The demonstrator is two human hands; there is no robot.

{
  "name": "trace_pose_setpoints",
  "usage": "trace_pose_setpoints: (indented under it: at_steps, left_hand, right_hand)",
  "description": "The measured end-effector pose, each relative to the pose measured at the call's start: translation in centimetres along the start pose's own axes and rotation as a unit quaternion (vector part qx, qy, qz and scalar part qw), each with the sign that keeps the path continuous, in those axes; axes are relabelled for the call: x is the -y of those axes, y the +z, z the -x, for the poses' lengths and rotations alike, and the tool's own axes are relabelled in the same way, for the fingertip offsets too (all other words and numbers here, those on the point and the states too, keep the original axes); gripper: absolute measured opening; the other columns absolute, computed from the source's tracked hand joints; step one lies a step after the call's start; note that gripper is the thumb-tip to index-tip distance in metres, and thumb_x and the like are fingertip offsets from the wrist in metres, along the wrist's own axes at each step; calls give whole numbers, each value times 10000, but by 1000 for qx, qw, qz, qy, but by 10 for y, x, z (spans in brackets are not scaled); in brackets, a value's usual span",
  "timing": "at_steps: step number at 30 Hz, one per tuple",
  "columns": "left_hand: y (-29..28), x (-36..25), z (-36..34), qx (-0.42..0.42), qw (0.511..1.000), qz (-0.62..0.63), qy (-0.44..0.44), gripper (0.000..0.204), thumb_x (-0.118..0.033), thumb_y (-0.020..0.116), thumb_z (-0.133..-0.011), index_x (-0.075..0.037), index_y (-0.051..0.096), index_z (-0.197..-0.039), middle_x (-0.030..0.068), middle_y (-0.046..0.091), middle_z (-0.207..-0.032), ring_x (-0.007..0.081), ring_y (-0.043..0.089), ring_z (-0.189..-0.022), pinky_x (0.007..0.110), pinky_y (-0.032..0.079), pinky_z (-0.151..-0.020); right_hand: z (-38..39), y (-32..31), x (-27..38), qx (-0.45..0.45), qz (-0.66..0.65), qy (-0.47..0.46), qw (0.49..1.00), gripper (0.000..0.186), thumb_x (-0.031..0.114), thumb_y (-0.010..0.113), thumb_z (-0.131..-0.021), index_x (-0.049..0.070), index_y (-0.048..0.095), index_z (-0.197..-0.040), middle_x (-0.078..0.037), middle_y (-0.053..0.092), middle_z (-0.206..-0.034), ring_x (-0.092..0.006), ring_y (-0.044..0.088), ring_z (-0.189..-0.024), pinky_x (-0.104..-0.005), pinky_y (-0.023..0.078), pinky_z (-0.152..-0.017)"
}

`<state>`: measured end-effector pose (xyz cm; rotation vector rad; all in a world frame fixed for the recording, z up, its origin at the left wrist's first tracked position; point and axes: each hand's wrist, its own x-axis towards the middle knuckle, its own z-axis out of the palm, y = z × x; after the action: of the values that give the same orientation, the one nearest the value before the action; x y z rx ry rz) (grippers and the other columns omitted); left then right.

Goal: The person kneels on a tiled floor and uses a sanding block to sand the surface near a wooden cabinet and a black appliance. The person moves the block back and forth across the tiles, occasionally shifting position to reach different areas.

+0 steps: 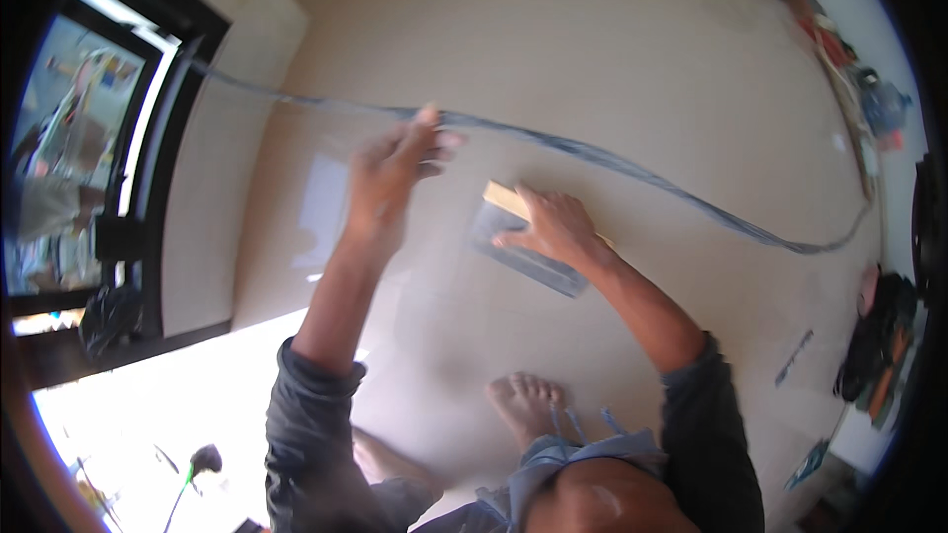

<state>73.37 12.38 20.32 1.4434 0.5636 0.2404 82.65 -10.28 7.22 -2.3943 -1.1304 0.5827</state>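
Flat against the pale floor, my right hand (pixel 558 229) grips a flat grey blade (pixel 538 268) with a light wooden strip (pixel 506 199) along its far edge, like a wide scraper or trowel. My thumb presses on the grey face while the fingers reach over the wooden edge. My left hand (pixel 385 173) is raised to its left, fingers loosely bent and apart, slightly blurred, with nothing visible in them. Its fingertip overlaps a long dark cable or strip (pixel 612 158) in the picture; whether it touches, I cannot tell.
The cable crosses from a black-framed glass door (pixel 188 118) at left to the right wall. Along that wall lie a clear bluish bottle (pixel 881 104) and a dark bag (pixel 884 326). My bare foot (pixel 523 405) is near the blade. Bright light fills the lower left.
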Motion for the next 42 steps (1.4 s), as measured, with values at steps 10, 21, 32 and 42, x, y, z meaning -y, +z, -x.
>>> trace_pose_setpoints:
  at_steps: [10, 21, 32, 42]
  left_hand:
    - [-2, -9, 3, -7, 999, 27, 18, 512, -504, 753, -1070, 2, 799, -1009, 100, 837, -947, 126, 697, -870, 298, 569, -844]
    - [-8, -16, 0, 1, 999, 8, 44, 477, -511, 735, -1079, -42, 805, -1025, 106, 839, -976, 133, 715, -903, 300, 568, -889]
    - [-2, -2, 4, -22, 997, 31, 61, 420, -517, 736, -1076, -106, 817, -1053, 57, 840, -1016, 110, 685, -935, 309, 548, -916]
    - [0, 14, 21, -56, 997, 36, 30, 450, -485, 747, -1078, -39, 775, -1131, 77, 826, -1000, 125, 687, -893, 303, 565, -907]
  right_hand:
    - [-1, -9, 15, 40, 97, -16, 994, 841, 630, 882, -844, 2, 632, -1343, -267, 790, -1009, -464, 776, -941, -545, 615, -827]
    - [-5, -29, 36, 79, 109, 45, 990, 859, 614, 887, -866, -25, 616, -1371, -268, 792, -958, -438, 800, -934, -513, 634, -828]
    - [16, -9, 36, 7, 120, -16, 993, 783, 592, 890, -868, -12, 647, -1303, -261, 787, -961, -476, 779, -891, -536, 624, -783]
    - [164, -29, -73, -121, -2, 248, 961, 771, 476, 978, -819, -42, 652, -1288, -271, 778, -1056, -456, 771, -991, -489, 610, -858]
